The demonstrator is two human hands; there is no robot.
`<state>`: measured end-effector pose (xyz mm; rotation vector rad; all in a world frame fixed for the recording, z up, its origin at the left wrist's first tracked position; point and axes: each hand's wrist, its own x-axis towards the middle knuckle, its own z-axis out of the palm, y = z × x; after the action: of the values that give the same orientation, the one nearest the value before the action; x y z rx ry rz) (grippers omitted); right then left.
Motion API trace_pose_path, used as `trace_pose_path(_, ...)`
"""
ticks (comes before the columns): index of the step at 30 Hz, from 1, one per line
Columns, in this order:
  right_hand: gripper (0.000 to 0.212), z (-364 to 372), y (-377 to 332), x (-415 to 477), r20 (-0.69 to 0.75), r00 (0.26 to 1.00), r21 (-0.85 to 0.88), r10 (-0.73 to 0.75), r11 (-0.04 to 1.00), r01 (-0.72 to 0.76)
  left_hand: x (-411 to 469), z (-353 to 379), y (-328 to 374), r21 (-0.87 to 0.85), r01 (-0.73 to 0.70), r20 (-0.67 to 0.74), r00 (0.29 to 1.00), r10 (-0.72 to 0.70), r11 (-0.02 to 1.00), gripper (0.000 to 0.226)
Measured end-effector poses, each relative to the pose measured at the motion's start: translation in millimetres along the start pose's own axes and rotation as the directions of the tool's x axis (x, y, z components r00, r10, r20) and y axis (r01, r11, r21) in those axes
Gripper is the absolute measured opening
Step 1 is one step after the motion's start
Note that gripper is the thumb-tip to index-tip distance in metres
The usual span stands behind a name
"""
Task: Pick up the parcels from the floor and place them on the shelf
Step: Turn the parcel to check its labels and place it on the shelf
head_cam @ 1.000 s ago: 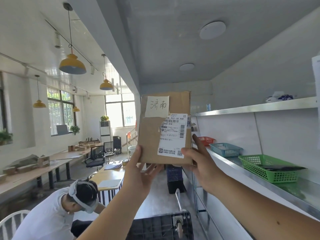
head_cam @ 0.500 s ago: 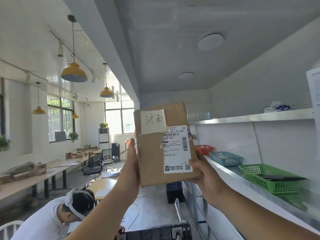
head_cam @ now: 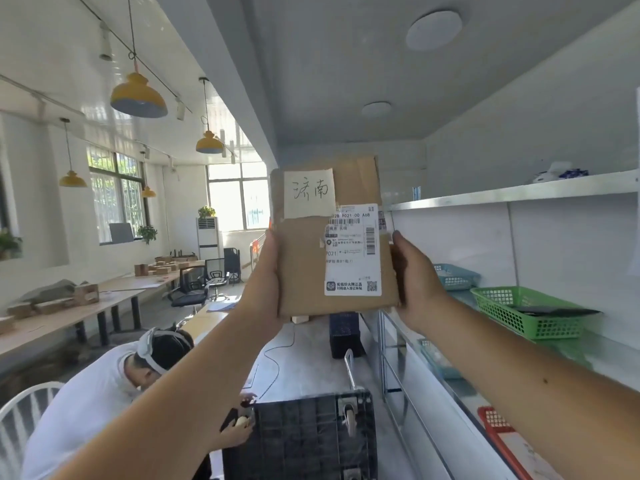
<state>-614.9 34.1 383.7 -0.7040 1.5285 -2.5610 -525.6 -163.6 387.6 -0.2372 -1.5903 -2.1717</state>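
Baskets are lined along the middle tier of the metal shelf [head_cam: 512, 194] on the right: a green basket [head_cam: 512, 311] with a flat dark item lying across it, a blue basket [head_cam: 453, 276] behind it whose contents cannot be made out, and part of a red basket [head_cam: 493, 426] at the lower right, again with contents unclear. A white and blue bundle [head_cam: 559, 172] is seen on the top tier. The brown parcel [head_cam: 304, 265] is held upright in the air, left of the shelf and level with its upper tiers, clamped between the left hand [head_cam: 268, 289] on its left edge and the right hand [head_cam: 414, 285] on its right edge, fingers closed behind the card. A handwritten white note [head_cam: 309, 192] and a printed shipping label [head_cam: 353, 251] are stuck to its face. Compared with half a second ago, the parcel has been straightened from a slight tilt and is seen nearer, and a black cart [head_cam: 304, 438] is seen more fully below.
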Motion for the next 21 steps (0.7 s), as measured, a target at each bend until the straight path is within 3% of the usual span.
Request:
trace_pose_path(6, 0.059, 5, -4, 0, 0.101, 0.995, 0.028, 0.026, 0.999, -0.029, -4, 3, -11, -0.065, 0.018, -0.024, 1.0, -0.02, 0.998, 0.065)
trace_pose_path(21, 0.052, -4, 11, -6, 0.059, 0.997, -0.098, -0.051, 0.994, 0.056, -11, 1, -23, -0.086, 0.037, -0.078, 0.996, -0.043, 0.996, 0.061)
